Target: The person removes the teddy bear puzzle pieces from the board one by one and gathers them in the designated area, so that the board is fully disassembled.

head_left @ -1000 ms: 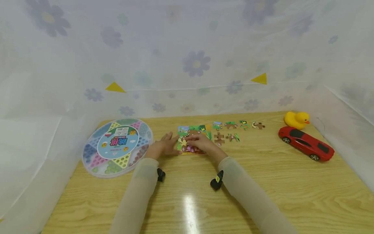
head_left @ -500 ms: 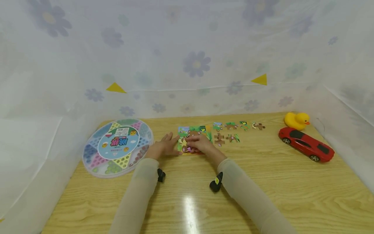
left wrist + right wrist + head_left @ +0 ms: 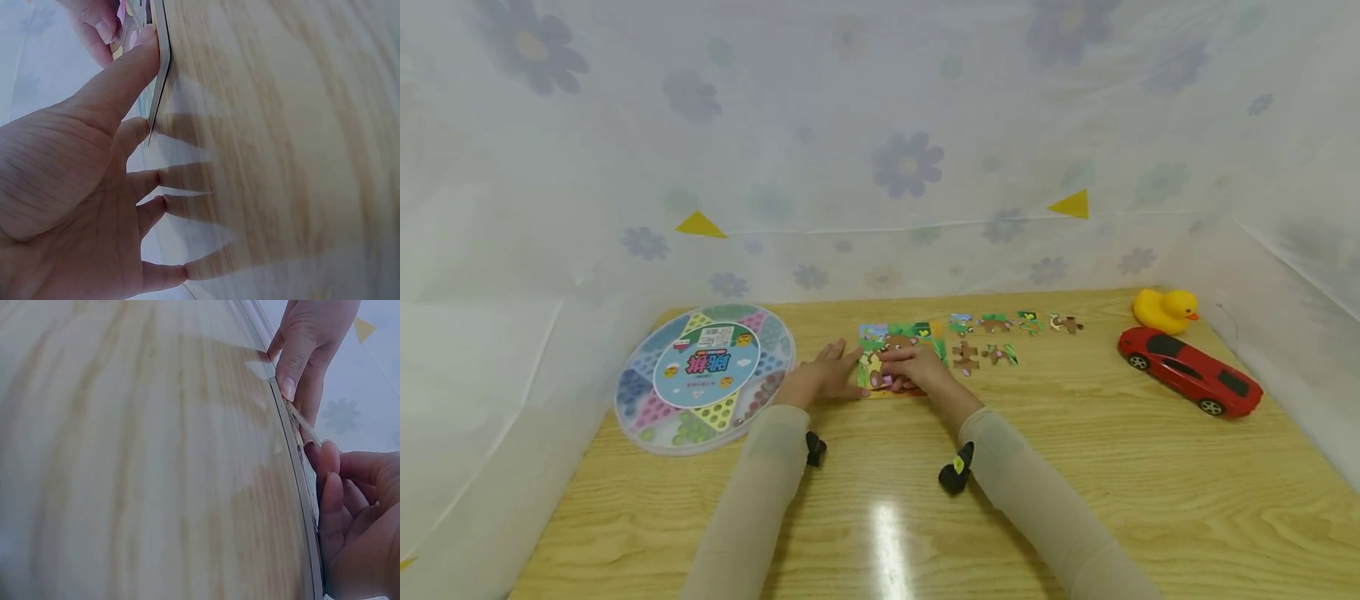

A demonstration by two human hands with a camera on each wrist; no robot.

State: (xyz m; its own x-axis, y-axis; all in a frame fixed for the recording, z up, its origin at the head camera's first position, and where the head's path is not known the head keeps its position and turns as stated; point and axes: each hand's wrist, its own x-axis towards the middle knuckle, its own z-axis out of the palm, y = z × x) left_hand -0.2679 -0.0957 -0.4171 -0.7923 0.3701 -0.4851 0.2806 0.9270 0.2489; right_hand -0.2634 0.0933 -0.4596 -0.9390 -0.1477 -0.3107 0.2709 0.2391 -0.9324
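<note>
A small jigsaw puzzle board [image 3: 934, 335] with a bear picture lies on the wooden table. My left hand [image 3: 829, 375] rests at its left side, fingers spread and fairly straight. In the left wrist view its thumb [image 3: 128, 75] lies over the board's near edge, and the other fingertips touch the tabletop. My right hand [image 3: 921, 371] is over the board's middle. Between its thumb and fingers it pinches a thin puzzle piece [image 3: 304, 422], tilted up from the board in the right wrist view. Fingers hide much of that piece and the board's centre.
Several loose puzzle pieces [image 3: 1000, 355] lie in two rows right of the board. A round Chinese checkers set [image 3: 703, 379] is at the left. On the right are a red toy car [image 3: 1189, 372] and a yellow rubber duck [image 3: 1165, 311]. A flowered white curtain [image 3: 820, 167] stands behind.
Both hands stay in nearly the same place. The right hand's fingers shift only slightly over the board, and the head view drifts a little.
</note>
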